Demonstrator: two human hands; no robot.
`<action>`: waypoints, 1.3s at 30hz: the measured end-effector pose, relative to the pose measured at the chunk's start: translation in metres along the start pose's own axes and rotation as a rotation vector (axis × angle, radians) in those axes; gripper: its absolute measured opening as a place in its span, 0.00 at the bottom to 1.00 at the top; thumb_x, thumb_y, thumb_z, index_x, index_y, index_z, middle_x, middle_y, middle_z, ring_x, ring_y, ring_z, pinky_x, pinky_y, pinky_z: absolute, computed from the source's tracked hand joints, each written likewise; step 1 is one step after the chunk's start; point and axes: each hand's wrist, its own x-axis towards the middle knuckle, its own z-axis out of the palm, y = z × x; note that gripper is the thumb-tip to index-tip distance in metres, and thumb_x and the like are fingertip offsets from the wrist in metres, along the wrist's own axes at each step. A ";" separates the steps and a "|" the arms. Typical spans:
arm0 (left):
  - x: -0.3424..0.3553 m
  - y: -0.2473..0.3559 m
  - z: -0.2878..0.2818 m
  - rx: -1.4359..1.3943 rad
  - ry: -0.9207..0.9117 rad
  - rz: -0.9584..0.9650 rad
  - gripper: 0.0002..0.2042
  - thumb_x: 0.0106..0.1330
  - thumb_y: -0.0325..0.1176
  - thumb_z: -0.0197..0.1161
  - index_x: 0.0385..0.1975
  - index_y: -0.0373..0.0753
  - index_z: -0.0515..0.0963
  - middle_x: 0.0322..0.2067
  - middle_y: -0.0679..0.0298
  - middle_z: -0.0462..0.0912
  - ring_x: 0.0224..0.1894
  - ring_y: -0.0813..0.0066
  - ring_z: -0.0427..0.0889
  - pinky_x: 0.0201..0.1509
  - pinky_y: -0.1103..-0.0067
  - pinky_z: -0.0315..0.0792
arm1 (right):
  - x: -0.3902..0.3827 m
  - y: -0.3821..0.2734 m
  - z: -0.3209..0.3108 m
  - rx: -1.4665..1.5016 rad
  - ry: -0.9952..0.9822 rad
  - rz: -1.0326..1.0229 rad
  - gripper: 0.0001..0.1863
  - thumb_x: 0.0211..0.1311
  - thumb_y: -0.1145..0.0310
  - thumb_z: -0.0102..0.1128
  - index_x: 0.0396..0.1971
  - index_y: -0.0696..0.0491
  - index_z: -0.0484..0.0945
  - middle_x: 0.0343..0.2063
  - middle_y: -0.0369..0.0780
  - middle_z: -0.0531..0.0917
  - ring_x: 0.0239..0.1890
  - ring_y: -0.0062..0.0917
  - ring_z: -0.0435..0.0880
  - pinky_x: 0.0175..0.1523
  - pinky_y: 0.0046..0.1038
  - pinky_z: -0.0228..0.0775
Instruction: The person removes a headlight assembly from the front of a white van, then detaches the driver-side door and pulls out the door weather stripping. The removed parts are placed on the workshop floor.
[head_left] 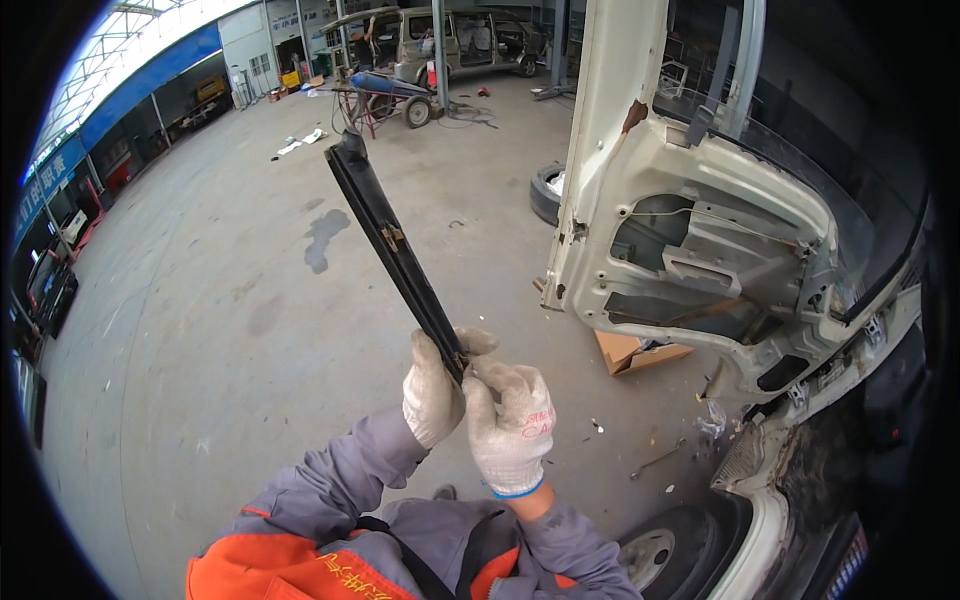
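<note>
A long black car trim strip (385, 235) slants up and away in front of me, with brownish clips along its channel. My left hand (435, 390), in a white work glove, is closed round its lower end. My right hand (512, 420), gloved too, pinches at the same end with thumb and fingers, beside a small brownish clip (458, 360). Whether those fingers grip the clip or the strip's edge is hidden. To the right stands an open cream car door (590, 250), its inner panel off and its metal frame bare.
Below the door lies a cardboard box (640, 352), with a wrench (658, 460) and small debris nearer me. A car wheel (650, 555) is at the lower right. A loose tire (546, 192) lies beyond the door. Farther back are a cart (385, 95) and a stripped van (470, 45).
</note>
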 end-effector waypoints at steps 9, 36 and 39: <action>-0.014 0.001 -0.010 0.074 -0.077 -0.027 0.48 0.68 0.80 0.33 0.51 0.35 0.79 0.46 0.62 0.83 0.47 0.73 0.79 0.56 0.71 0.75 | -0.005 -0.007 0.001 -0.123 0.018 -0.122 0.13 0.57 0.73 0.74 0.42 0.52 0.82 0.34 0.41 0.81 0.35 0.39 0.81 0.40 0.42 0.72; -0.019 -0.015 -0.007 -0.099 -0.163 -0.072 0.51 0.63 0.83 0.36 0.47 0.32 0.80 0.41 0.59 0.85 0.44 0.70 0.83 0.52 0.71 0.78 | -0.008 0.000 -0.010 -0.031 -0.056 -0.018 0.15 0.52 0.79 0.72 0.41 0.54 0.82 0.31 0.40 0.84 0.32 0.35 0.83 0.41 0.37 0.75; -0.020 -0.008 -0.001 -0.055 -0.158 -0.083 0.52 0.62 0.84 0.36 0.48 0.31 0.80 0.41 0.60 0.85 0.43 0.71 0.83 0.51 0.72 0.79 | -0.005 0.000 -0.015 -0.141 -0.066 -0.092 0.13 0.54 0.79 0.71 0.40 0.54 0.82 0.30 0.40 0.85 0.30 0.32 0.83 0.40 0.34 0.75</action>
